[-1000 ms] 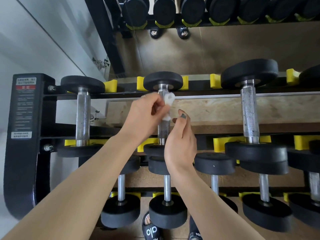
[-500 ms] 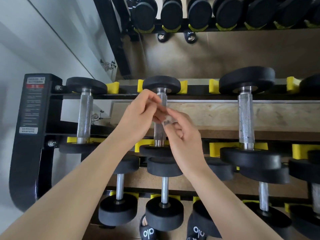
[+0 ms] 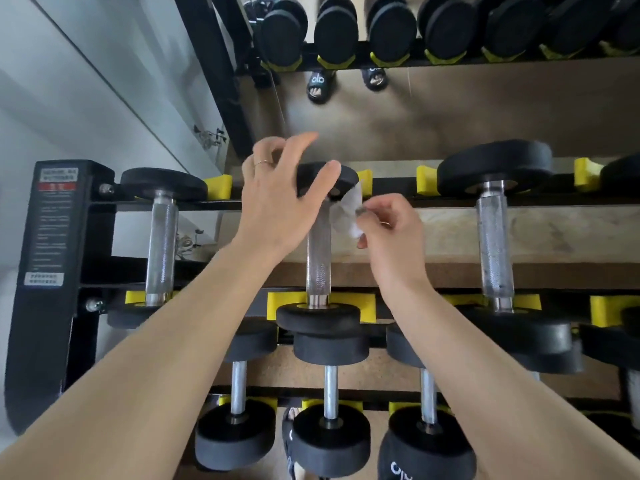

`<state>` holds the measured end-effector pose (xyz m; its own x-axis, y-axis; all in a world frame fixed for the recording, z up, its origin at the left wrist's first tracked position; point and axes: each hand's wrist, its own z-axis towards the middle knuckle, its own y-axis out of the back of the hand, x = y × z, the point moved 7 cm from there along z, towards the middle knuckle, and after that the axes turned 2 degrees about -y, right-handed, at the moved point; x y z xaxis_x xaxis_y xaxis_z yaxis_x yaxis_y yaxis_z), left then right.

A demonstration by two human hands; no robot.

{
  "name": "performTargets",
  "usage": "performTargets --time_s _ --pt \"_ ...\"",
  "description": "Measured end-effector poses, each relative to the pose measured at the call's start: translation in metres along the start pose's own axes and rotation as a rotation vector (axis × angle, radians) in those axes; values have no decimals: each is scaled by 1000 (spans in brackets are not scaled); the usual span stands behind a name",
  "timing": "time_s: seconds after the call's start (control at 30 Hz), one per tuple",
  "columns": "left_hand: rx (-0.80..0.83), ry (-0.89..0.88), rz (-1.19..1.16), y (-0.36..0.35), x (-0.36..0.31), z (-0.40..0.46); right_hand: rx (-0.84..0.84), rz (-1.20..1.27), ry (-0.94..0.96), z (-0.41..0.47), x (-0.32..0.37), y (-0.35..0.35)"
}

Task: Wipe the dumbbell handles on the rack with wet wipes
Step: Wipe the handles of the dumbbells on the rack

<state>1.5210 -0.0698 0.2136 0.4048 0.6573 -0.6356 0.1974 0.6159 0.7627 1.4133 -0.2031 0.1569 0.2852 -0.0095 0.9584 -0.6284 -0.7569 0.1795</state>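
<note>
Room around the middle dumbbell (image 3: 318,244) on the rack's (image 3: 52,237) upper tier was open on both sides, with a smaller dumbbell (image 3: 161,237) well apart to its left, a bigger one (image 3: 491,237) well apart to its right, and yellow cradles (image 3: 363,304) holding its ends. Its knurled handle ran lengthwise away from the person, far head under the spread, empty left hand (image 3: 280,199). Right hand (image 3: 391,230) pinched the white wet wipe (image 3: 349,216) against the handle's upper right side.
</note>
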Motion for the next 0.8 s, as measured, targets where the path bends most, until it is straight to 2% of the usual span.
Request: performTargets --time_s 0.1,0.3,0.4,0.57,0.7,0.8 --pt "102 -2 -154 -10 4 13 79 -68 142 -8 7 -25" --pt "89 -6 -245 -9 14 12 50 -369 575 -29 21 -28" --pt "73 14 -277 -10 14 12 90 -387 580 -38 18 -26" --pt "81 42 -321 -12 15 10 296 -411 498 -55 5 -11" --pt "43 28 -352 -12 15 11 82 -361 396 -25 15 -6" --pt "46 28 -362 -13 17 11 91 -405 462 -28 21 -28"
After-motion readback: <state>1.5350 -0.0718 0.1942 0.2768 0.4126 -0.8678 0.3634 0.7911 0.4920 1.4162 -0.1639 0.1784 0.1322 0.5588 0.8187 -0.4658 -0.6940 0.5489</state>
